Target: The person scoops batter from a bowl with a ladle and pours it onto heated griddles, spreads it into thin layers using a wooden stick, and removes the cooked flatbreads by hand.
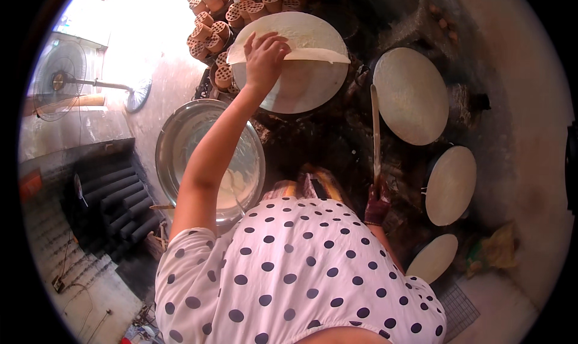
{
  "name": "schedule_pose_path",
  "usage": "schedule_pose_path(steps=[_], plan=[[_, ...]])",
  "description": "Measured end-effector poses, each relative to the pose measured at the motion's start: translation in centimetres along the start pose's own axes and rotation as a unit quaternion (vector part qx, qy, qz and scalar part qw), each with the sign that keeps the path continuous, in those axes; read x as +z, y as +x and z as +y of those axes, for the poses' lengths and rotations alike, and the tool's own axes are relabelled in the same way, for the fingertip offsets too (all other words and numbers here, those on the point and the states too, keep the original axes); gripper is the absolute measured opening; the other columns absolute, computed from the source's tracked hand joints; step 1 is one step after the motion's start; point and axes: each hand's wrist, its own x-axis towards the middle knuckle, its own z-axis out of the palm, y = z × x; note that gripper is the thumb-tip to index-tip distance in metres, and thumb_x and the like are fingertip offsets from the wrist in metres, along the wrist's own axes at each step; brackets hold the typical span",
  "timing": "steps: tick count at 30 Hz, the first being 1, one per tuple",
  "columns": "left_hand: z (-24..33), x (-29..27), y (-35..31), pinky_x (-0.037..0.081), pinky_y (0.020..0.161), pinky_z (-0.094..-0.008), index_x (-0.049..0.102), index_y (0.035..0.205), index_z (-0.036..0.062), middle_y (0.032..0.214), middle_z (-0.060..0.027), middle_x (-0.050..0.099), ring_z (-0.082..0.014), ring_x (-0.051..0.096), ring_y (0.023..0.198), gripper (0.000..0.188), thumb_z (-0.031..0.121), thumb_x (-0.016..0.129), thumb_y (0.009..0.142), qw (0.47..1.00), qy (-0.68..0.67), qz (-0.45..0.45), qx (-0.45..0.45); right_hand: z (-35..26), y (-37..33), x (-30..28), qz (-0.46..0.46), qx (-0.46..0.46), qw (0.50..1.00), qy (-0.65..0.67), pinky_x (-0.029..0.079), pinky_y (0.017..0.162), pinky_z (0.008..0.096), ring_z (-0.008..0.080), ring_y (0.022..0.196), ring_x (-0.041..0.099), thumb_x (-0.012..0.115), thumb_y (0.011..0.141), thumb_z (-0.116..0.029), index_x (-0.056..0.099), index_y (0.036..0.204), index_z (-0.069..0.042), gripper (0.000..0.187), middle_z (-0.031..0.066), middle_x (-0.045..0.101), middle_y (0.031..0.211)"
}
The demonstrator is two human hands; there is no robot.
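At the far side, my left hand [265, 58] reaches over a round griddle [301, 94]. Its bent fingers grip a thin pale crepe [295, 31], whose near part is lifted and folded back along a straight line. The thumb is mostly hidden. Smooth griddle surface shows on the near side of that fold. Down at my right side, my right hand [377, 205], in a dark red glove, is closed round a long flat wooden stick [377, 127] that points away from me. Beside the stick is another round griddle top [412, 97] with a pale surface.
A wide metal basin [165, 163] of pale batter stands left, a ladle handle in it. Smaller pale rounds [451, 184] [433, 258] curve down the right. Perforated clay-coloured briquettes [256, 9] pile beyond. Black cylinders [120, 196] and a standing fan [58, 80] are left.
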Motion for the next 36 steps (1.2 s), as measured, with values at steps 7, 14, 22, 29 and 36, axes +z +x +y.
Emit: schedule_pose_path(steps=[7, 14, 22, 29, 36], plan=[[0.8, -2.5, -1.9, 0.027, 0.106, -0.0434, 0.062, 0.084, 0.0129, 0.101, 0.0015, 0.065, -0.0189, 0.056, 0.110, 0.008, 0.007, 0.064, 0.079, 0.999, -0.007, -0.020, 0.040, 0.7, 0.4, 0.3, -0.002, 0.000, 0.996, -0.090, 0.044, 0.096, 0.0351, 0.0258, 0.111, 0.057, 0.063, 0.087, -0.011, 0.059, 0.123, -0.005, 0.036, 0.0131, 0.059, 0.125], [0.1, -4.0, -1.0, 0.030, 0.104, -0.0424, 0.063, 0.085, 0.0118, 0.090, -0.0008, 0.066, -0.0195, 0.061, 0.103, 0.011, 0.005, 0.064, 0.077, 0.998, -0.028, 0.024, 0.045, 1.0, 1.8, 1.5, -0.016, -0.011, 1.000, -0.018, 0.044, 0.096, 0.0356, 0.0251, 0.113, 0.055, 0.061, 0.088, -0.011, 0.056, 0.126, -0.005, 0.038, 0.0126, 0.058, 0.126], [3.8, -7.6, 2.4, 0.048, 0.092, -0.0368, 0.066, 0.089, 0.0125, 0.096, -0.0037, 0.068, -0.0203, 0.065, 0.094, 0.009, 0.009, 0.063, 0.081, 0.991, -0.046, 0.043, 0.122, 0.3, 2.6, 1.7, 0.000, 0.017, 1.000, 0.020, 0.046, 0.095, 0.0345, 0.0248, 0.112, 0.057, 0.061, 0.088, -0.010, 0.059, 0.120, -0.001, 0.034, 0.0154, 0.060, 0.122], [3.0, -2.4, -13.3, 0.051, 0.079, -0.0346, 0.059, 0.103, 0.0133, 0.100, -0.0040, 0.067, -0.0220, 0.065, 0.093, 0.026, 0.008, 0.059, 0.077, 0.939, -0.035, -0.293, 0.178, 0.7, -3.1, -0.4, 0.103, 0.057, 0.992, 0.049, 0.045, 0.094, 0.0344, 0.0246, 0.107, 0.060, 0.061, 0.088, -0.013, 0.059, 0.122, -0.002, 0.036, 0.0141, 0.063, 0.118], [13.8, -3.5, -18.0, 0.051, 0.067, -0.0350, 0.054, 0.113, 0.0112, 0.085, -0.0037, 0.066, -0.0226, 0.066, 0.081, 0.031, 0.010, 0.054, 0.081, 0.863, -0.012, -0.389, 0.321, 2.4, -22.9, -6.0, 0.213, 0.167, 0.962, 0.025, 0.044, 0.097, 0.0372, 0.0268, 0.112, 0.057, 0.060, 0.090, -0.016, 0.056, 0.126, -0.003, 0.039, 0.0167, 0.059, 0.123]])
